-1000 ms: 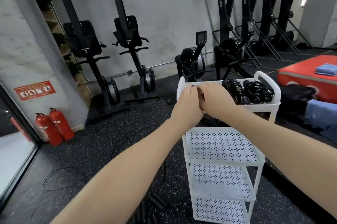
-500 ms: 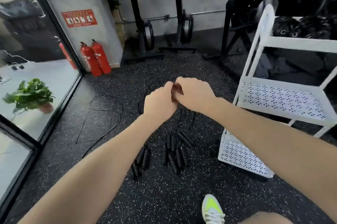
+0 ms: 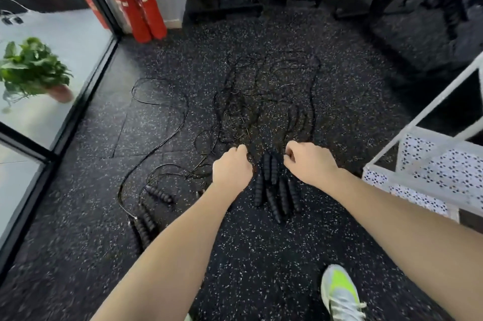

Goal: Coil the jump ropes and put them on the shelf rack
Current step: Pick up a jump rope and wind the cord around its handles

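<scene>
Black jump-rope handles (image 3: 277, 190) half-hidden between curled left hand (image 3: 231, 170) and right hand (image 3: 308, 164); grips indiscernible

Jump ropes (image 3: 274, 190) black; floor (image 3: 261, 255) black, white-speckled. Shelf rack (image 3: 431, 164) white, perforated. Extinguishers (image 3: 138, 4) red; shoe (image 3: 339, 292) white, neon-yellow.

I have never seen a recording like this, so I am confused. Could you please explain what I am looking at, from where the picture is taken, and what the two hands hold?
No machine here: a person wears a camera on the head, looking down at both arms. The left hand and right hand are loosely curled above the floor; whether they hold anything I cannot tell. Below them lies a bunch of black jump rope handles on the speckled floor, with thin cords spread beyond. Two more handles lie to the left. The white shelf rack stands on the right, two red fire extinguishers by the wall.
</scene>
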The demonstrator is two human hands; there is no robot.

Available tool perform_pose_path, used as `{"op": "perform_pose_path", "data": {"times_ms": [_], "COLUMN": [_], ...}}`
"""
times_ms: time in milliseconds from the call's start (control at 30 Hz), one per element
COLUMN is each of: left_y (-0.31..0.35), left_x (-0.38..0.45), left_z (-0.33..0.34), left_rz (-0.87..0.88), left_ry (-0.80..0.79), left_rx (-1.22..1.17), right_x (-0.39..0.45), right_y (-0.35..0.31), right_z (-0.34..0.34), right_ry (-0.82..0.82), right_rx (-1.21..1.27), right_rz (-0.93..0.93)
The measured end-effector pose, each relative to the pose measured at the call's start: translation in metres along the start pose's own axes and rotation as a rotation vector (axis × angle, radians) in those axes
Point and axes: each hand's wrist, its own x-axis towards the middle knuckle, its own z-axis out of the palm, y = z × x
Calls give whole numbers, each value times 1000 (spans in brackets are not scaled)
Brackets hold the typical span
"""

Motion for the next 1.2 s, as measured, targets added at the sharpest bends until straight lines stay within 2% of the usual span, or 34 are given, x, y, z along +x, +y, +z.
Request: {"op": "perform_pose_path", "data": {"times_ms": [233,667,967,1200], "left_y": [-13,23,36,47], "left_x": [33,65,74,79], "left_z": [65,144,186,222], "left_rz": [-10,82,126,67], "left_ry": [-86,-240,-300,-408], "left_rx": [11,88,146,72], "right_x": [31,35,44,44], "right_y": [27,81,105,114], "right_z": [52,120,158,191], "right_ry": [-60,-167,-180,-254], "right_rx": [2,92,113,143], "right_rz": [53,211,257,282]}}
